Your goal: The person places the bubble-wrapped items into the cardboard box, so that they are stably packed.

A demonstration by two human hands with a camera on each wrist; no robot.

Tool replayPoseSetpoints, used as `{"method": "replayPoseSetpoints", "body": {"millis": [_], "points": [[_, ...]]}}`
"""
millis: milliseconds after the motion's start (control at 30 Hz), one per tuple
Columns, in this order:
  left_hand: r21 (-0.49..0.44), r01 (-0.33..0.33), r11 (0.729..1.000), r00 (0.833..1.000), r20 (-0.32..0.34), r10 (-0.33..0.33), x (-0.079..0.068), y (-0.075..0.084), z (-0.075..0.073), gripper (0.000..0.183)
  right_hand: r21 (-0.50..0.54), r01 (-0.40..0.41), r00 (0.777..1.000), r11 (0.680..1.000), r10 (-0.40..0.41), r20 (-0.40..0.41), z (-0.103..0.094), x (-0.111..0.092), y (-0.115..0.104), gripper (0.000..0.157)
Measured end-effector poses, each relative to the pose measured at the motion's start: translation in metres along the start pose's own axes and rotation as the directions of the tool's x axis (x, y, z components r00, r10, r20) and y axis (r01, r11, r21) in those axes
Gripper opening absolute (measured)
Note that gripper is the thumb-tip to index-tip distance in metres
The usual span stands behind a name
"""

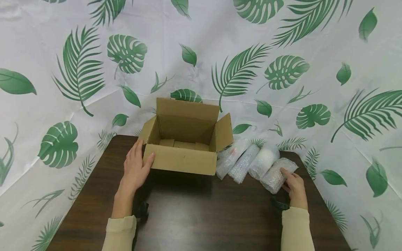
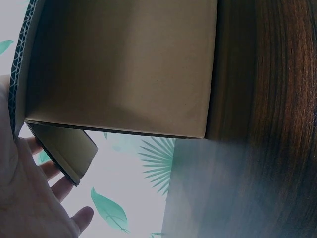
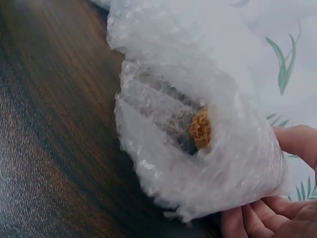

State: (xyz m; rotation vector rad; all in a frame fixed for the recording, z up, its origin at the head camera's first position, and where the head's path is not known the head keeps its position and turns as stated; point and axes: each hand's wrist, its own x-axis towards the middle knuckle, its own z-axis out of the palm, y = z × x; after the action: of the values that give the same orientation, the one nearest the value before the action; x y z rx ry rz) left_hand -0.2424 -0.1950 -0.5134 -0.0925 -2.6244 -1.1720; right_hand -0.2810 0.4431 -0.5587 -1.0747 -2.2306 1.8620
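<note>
An open cardboard box (image 1: pixel 180 158) stands at the back of the table with its flaps spread. My left hand (image 1: pixel 135 169) rests against the box's left front corner, fingers extended along the left side flap (image 2: pixel 67 151) and thumb at the front flap. At the right, my right hand (image 1: pixel 295 184) grips the rightmost bubble-wrapped bundle (image 1: pixel 276 177), thumb on one side and fingers on the other. Through its open end, the right wrist view shows a rough orange-brown piece (image 3: pixel 200 129) and something greyish; wrap hides the rest.
Three more bubble-wrapped rolls lie side by side right of the box: a left one (image 1: pixel 230 157), a middle one (image 1: pixel 244 164) and a right one (image 1: pixel 264 161). The dark wooden table (image 1: pixel 194 216) meets a white leaf-print cloth (image 1: pixel 201 45) behind.
</note>
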Motion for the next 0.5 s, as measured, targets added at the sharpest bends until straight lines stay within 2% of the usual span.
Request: {"method": "replayPoseSetpoints", "body": {"millis": [500], "points": [[0.0, -0.008, 1.0, 1.0, -0.002, 0.008, 0.001, -0.002, 0.001, 0.08, 0.02, 0.002, 0.999, 1.0, -0.001, -0.034, -0.007, -0.012, -0.005, 0.091]]}}
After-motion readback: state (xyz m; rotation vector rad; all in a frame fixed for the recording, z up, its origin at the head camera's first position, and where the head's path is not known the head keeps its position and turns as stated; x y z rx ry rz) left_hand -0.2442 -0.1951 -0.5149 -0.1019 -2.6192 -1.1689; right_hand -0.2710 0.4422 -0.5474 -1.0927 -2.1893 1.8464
